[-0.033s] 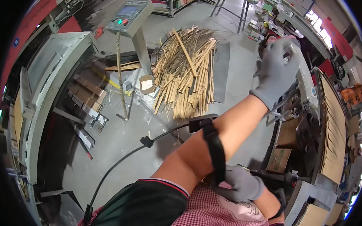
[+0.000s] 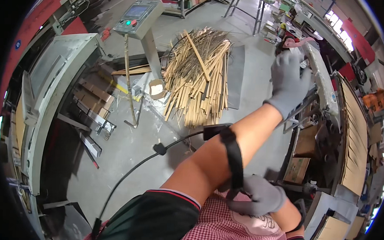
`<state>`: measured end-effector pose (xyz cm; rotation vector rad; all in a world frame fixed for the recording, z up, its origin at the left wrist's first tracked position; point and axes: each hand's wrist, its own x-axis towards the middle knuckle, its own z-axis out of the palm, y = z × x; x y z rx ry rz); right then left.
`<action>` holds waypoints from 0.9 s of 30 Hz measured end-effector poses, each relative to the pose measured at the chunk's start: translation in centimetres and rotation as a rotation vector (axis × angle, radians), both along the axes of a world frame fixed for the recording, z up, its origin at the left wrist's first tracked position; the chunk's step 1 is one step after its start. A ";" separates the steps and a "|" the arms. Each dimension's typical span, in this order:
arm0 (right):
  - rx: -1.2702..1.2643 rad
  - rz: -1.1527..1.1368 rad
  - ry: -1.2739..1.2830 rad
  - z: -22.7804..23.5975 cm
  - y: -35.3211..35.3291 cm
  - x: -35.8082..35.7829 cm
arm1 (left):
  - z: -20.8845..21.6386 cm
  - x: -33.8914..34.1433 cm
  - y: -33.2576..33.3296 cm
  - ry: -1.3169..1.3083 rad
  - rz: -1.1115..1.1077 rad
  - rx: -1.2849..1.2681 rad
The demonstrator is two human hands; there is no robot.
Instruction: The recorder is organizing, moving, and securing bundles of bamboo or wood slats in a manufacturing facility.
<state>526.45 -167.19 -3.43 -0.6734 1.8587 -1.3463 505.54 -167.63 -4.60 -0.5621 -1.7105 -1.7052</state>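
My left arm reaches across to the upper right, ending in my left hand (image 2: 286,81) in a grey glove. Its fingers are loosely bent and apart, with nothing visible in them. Around that forearm runs a black strap (image 2: 233,154), with a small black box (image 2: 215,131) on top and a black cable (image 2: 134,169) trailing from it. My right hand (image 2: 261,196), also grey-gloved, is closed on the strap's lower end beneath the left forearm, in front of a red checked apron (image 2: 209,226). Its fingertips are partly hidden.
A heap of thin wooden strips (image 2: 197,86) lies on the grey floor ahead. Beside it stands a control panel (image 2: 138,17) on a post. A large machine frame (image 2: 51,109) is at left. At right are a padded bar (image 2: 320,76) and stacked cardboard sheets (image 2: 350,131).
The strap and its box have shifted slightly right on the left forearm. My left hand has turned a little, and my right hand has moved slightly right.
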 end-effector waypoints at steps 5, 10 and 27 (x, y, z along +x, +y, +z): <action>-0.508 -0.569 -0.395 -8.5 1.4 2.0 | -12.0 3.2 -0.1 0.438 0.119 -1.055; -0.907 -0.521 -0.916 -5.4 0.7 0.2 | -19.4 6.6 1.0 0.240 0.041 -1.157; -0.227 -0.960 0.174 -7.7 -2.0 -14.4 | -10.6 -0.9 -2.7 -0.629 -0.306 -0.626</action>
